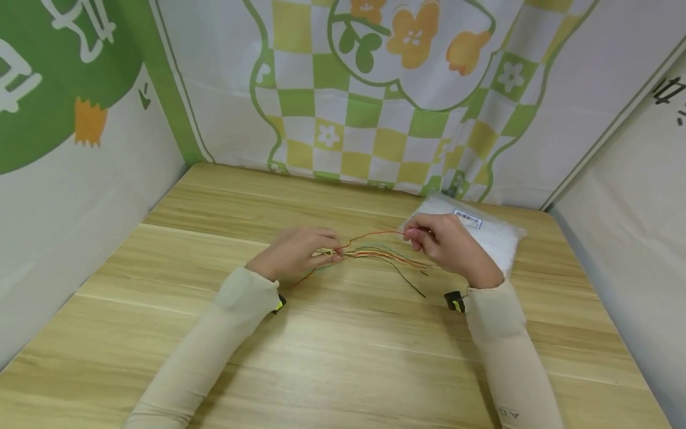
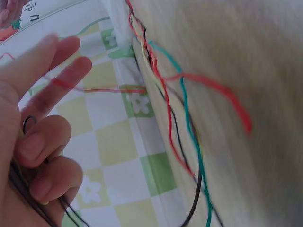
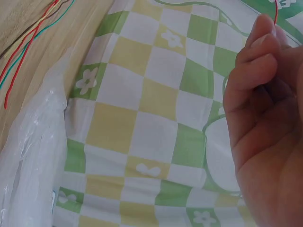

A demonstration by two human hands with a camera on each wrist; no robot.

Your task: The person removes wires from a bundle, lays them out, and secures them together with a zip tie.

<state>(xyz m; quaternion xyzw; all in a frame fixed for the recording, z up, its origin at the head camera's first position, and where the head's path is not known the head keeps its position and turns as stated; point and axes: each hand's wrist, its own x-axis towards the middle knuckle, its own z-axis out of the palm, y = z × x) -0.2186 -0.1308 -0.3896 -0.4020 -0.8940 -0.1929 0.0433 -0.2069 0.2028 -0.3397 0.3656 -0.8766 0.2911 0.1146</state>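
My left hand [image 1: 302, 250] grips a bundle of thin coloured wires [image 1: 383, 255] just above the table. In the left wrist view its lower fingers [image 2: 57, 179] curl over dark strands, while the upper two reach out straighter beside a red strand. My right hand [image 1: 442, 241] pinches the end of one red wire [image 1: 377, 233] between thumb and fingertips. That wire runs slightly raised between both hands, apart from the other strands. Loose red, green, yellow and dark ends fan toward the right, and a dark wire [image 1: 409, 281] bends off toward the front. The left palm hides part of the bundle.
A clear plastic bag [image 1: 495, 241] with white contents and a barcode label lies behind my right forearm. The wooden table [image 1: 332, 357] meets a checkered, flowered cloth [image 1: 370, 119] at the back. Pale cloth walls stand on both sides.
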